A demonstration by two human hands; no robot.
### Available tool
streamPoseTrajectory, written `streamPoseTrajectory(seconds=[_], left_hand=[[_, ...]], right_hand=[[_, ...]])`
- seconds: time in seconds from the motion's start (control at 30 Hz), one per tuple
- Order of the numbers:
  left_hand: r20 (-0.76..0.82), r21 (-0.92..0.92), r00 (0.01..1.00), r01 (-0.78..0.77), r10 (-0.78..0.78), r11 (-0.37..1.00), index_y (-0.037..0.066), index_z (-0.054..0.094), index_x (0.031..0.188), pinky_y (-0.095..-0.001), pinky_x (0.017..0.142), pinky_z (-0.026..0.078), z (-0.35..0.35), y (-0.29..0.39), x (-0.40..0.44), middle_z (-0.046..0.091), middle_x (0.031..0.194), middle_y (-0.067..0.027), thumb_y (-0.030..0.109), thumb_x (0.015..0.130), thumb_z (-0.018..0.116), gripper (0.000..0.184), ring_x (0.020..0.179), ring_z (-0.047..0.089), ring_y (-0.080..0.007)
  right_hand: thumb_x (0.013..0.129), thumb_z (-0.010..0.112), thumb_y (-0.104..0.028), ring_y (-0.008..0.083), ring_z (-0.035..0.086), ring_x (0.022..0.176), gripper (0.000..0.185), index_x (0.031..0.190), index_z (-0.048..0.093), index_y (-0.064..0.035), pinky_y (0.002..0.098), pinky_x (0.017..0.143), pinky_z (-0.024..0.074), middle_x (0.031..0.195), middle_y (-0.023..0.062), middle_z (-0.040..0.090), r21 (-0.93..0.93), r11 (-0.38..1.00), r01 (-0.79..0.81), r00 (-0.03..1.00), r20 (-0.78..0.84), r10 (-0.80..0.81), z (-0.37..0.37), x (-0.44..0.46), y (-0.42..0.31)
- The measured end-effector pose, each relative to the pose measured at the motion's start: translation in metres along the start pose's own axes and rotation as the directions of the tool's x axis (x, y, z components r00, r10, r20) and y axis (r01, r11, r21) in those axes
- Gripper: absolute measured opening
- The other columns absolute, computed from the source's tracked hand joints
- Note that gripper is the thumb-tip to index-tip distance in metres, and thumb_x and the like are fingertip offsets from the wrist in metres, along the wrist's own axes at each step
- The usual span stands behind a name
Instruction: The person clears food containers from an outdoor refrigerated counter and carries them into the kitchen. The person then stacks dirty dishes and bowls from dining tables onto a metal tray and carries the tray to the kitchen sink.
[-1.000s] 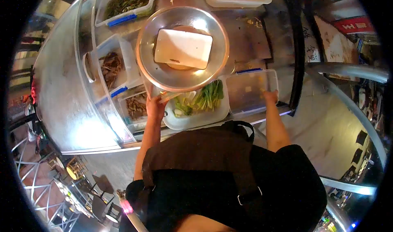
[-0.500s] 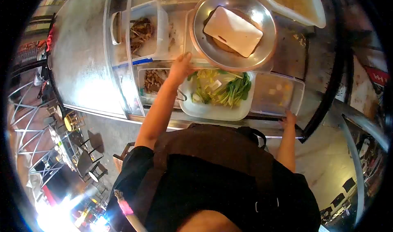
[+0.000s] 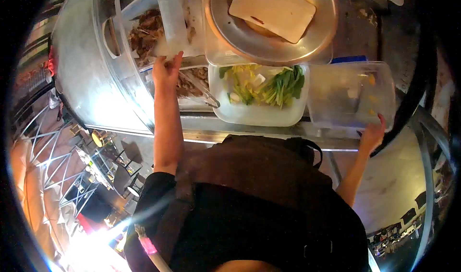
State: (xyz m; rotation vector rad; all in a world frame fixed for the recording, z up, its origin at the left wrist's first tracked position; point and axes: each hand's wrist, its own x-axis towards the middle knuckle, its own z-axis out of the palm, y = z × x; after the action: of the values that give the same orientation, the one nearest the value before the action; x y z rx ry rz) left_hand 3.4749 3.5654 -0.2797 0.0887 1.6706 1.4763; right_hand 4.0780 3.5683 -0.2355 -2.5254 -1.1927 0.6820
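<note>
At the lower right corner of a clear, rectangular plastic container [image 3: 331, 104], our right hand [image 3: 371, 134] is lying with its forefinger pointing up; we cannot tell whether it is gripping the edge. That container is standing at the front right and holding a few small yellow-orange bits [image 3: 371, 81], with a blue plastic clip [image 3: 349, 59] showing at its far side.

At the near edge of a tall, translucent plastic box [image 3: 173, 22] of dark-brown chunks [image 3: 145, 34], our left hand [image 3: 166, 69] is lying; we cannot tell whether its fingers are closing on anything.

Between the hands, a white, round-cornered plastic tub [image 3: 259, 118] is holding leafy green vegetables [image 3: 286, 89]. Thin metal tongs [image 3: 212, 100] are lying just left of it, near small light-brown pieces [image 3: 194, 80]. Farther back, a wide, round steel bowl [image 3: 222, 27] is holding a white rectangular slab [image 3: 272, 12].

A narrow metal ledge [image 3: 206, 136] is running along the front, our left forearm crossing it; beyond, at right, pale floor [image 3: 398, 185] is opening out.
</note>
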Motion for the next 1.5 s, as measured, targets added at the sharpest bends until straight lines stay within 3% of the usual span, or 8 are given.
streamPoseTrajectory(seconds=[0.03, 0.1, 0.2, 0.37, 0.47, 1.07, 1.37, 1.5], left_hand=[[0.049, 0.118, 0.998, -0.054, 0.048, 0.992, -0.012, 0.037, 0.097, -0.0496, 0.083, 0.048, 0.002, 0.0, 0.0, 0.043, 0.1, -0.0246, 0.005, 0.081, 0.043, 0.024, 0.093, 0.048, -0.0365], [-0.14, -0.463, 0.953, 0.176, -0.268, 0.869, -0.014, 0.038, 0.095, -0.0494, 0.084, 0.047, 0.005, 0.005, -0.008, 0.044, 0.102, -0.0264, 0.002, 0.08, 0.042, 0.023, 0.096, 0.048, -0.0395], [-0.114, -0.339, 0.986, 0.078, -0.123, 0.938, -0.016, 0.037, 0.096, -0.0486, 0.085, 0.047, 0.029, 0.01, -0.048, 0.045, 0.102, -0.0267, -0.001, 0.078, 0.041, 0.024, 0.096, 0.049, -0.0414], [0.092, 0.165, 0.993, -0.089, 0.075, 0.982, -0.018, 0.038, 0.092, -0.0475, 0.088, 0.045, 0.019, -0.03, -0.087, 0.046, 0.102, -0.0272, 0.002, 0.078, 0.041, 0.024, 0.096, 0.05, -0.0396], [0.052, -0.4, 0.988, 0.155, -0.147, 0.903, -0.017, 0.041, 0.088, -0.0509, 0.092, 0.041, 0.038, -0.013, -0.13, 0.046, 0.104, -0.0271, 0.002, 0.078, 0.038, 0.022, 0.1, 0.049, -0.0395], [0.153, -0.287, 0.946, 0.318, -0.284, 0.904, -0.005, 0.046, 0.105, -0.0297, 0.063, 0.047, -0.017, -0.032, -0.252, 0.054, 0.093, -0.0092, 0.012, 0.078, 0.046, 0.032, 0.081, 0.053, -0.0184], [0.153, -0.087, 0.949, 0.29, -0.275, 0.953, -0.005, 0.052, 0.097, -0.031, 0.063, 0.045, -0.019, -0.023, -0.261, 0.055, 0.087, -0.009, 0.013, 0.078, 0.048, 0.027, 0.078, 0.052, -0.0176], [0.252, -0.145, 0.935, 0.293, -0.251, 0.945, -0.007, 0.049, 0.097, -0.0378, 0.075, 0.047, -0.016, -0.03, -0.259, 0.054, 0.092, -0.0142, 0.008, 0.076, 0.046, 0.026, 0.085, 0.054, -0.024]], right_hand=[[0.07, 0.048, -0.002, 0.0166, 0.052, 0.066, 0.041, 0.11, 0.05, -0.0091, 0.0276, 0.057, 0.0423, 0.084, 0.0081, 0.056, -0.044, 0.99, 0.134, 0.99, -0.032, -0.136, -0.014, 0.0, -0.006], [0.071, 0.047, -0.005, 0.0147, 0.053, 0.075, 0.04, 0.11, 0.051, -0.0081, 0.0246, 0.064, 0.0431, 0.089, 0.0062, 0.057, -0.091, 0.959, 0.27, 0.96, -0.058, -0.275, -0.034, 0.0, -0.017], [0.073, 0.046, -0.004, 0.0134, 0.052, 0.072, 0.036, 0.108, 0.053, -0.006, 0.0244, 0.061, 0.0427, 0.09, 0.0043, 0.057, -0.134, 0.863, 0.487, 0.845, -0.181, -0.504, -0.062, -0.005, -0.038], [0.073, 0.049, -0.006, 0.0119, 0.046, 0.066, 0.033, 0.105, 0.055, -0.0086, 0.0236, 0.052, 0.0391, 0.077, 0.0018, 0.048, 0.258, 0.948, 0.187, 0.967, -0.216, -0.132, -0.129, -0.021, -0.076], [0.074, 0.049, -0.007, 0.0121, 0.048, 0.069, 0.031, 0.104, 0.055, -0.0085, 0.0236, 0.054, 0.0418, 0.082, 0.0031, 0.05, 0.441, 0.882, 0.167, 0.984, -0.131, -0.12, -0.143, -0.027, -0.093], [0.08, 0.056, -0.007, 0.0312, 0.052, 0.099, 0.036, 0.112, 0.04, -0.0046, 0.0403, 0.085, 0.0444, 0.107, 0.0194, 0.049, 0.775, 0.567, -0.278, 0.759, 0.539, -0.364, 0.02, -0.124, -0.132], [0.073, 0.057, 0.002, 0.0232, 0.053, 0.09, 0.019, 0.088, 0.046, -0.0031, 0.0403, 0.085, 0.0435, 0.095, 0.0121, 0.054, 0.904, 0.232, -0.359, 0.831, 0.422, -0.363, 0.073, -0.113, -0.042], [0.074, 0.063, -0.013, 0.0237, 0.053, 0.09, 0.042, 0.11, 0.042, -0.005, 0.0393, 0.08, 0.0455, 0.103, 0.012, 0.05, 0.72, 0.502, -0.479, 0.81, 0.583, -0.065, 0.072, -0.116, -0.06]])
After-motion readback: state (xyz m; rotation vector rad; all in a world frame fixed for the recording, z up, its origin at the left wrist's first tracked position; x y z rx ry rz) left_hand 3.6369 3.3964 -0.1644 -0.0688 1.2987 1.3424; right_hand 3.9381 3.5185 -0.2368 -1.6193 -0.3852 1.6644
